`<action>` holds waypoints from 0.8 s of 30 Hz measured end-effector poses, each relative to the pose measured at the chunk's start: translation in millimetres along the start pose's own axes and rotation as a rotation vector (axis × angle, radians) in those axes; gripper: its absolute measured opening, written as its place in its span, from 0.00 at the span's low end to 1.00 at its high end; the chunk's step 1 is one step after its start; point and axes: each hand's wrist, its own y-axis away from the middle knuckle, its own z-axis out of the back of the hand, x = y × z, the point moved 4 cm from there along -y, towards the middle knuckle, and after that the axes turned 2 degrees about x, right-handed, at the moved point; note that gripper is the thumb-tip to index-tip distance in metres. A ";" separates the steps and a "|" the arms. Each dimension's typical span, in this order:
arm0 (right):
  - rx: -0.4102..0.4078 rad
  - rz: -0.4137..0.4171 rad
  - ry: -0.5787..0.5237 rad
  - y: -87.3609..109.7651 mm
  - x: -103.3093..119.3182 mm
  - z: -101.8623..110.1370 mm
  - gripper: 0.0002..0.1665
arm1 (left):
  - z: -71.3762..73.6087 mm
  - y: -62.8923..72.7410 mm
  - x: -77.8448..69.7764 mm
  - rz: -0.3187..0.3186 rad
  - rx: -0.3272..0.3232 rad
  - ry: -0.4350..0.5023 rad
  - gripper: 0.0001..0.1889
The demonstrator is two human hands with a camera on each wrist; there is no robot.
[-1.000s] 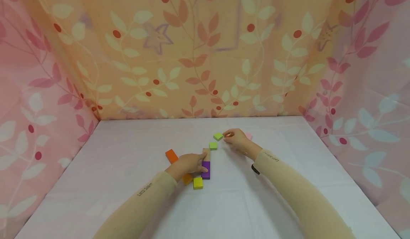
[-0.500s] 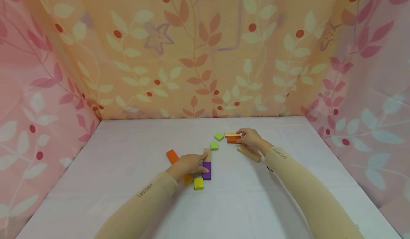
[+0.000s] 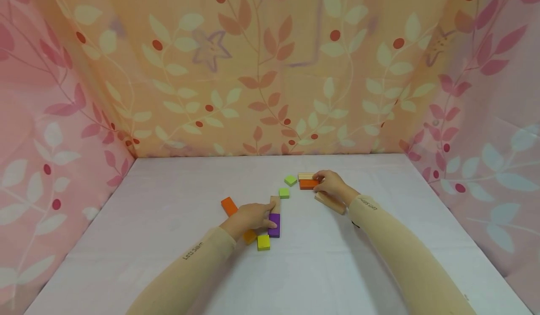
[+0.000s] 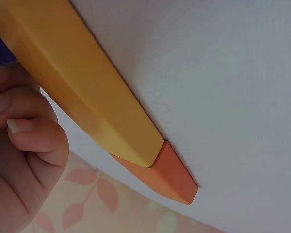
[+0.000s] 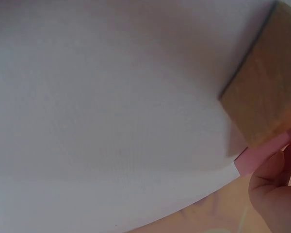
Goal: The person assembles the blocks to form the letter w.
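Note:
My left hand (image 3: 251, 215) grips a purple block (image 3: 274, 230), its thumb on the purple face. Its forefinger reaches a plain wooden block (image 3: 276, 205) in line behind. Beneath this wrist an amber block (image 4: 87, 82) meets an orange block (image 4: 169, 177) end to end. My right hand (image 3: 333, 186) bends its thumb and forefinger at the right end of a red-orange block (image 3: 308, 184), with pale striped wood (image 3: 306, 176) along its back. In the right wrist view the fingers overlap a pink block (image 5: 259, 156); I cannot tell which piece they hold.
A yellow block (image 3: 263, 243) lies in front of the purple one. Two lime-green blocks, one nearer (image 3: 284, 193) and one farther (image 3: 290, 180), sit between the hands. A plain wooden block (image 3: 330, 203) slants under the right wrist. Patterned curtains surround the white table (image 3: 168, 183).
My right hand has moved right from beside the farther green block, uncovering the red-orange block and striped wood. The slanted wooden block has come into view. My left hand keeps its place.

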 end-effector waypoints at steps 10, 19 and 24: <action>-0.016 0.049 0.026 3.5 0.9 -1.2 0.28 | -1.1 -1.4 0.5 -0.009 -0.001 -0.008 0.41; -0.026 0.029 -0.098 15.6 0.3 0.6 0.23 | -0.2 -0.9 0.1 -0.004 0.003 -0.009 0.42; 0.021 0.033 -0.471 25.5 10.2 -1.2 0.24 | -1.1 -1.1 1.0 -0.002 0.006 -0.007 0.42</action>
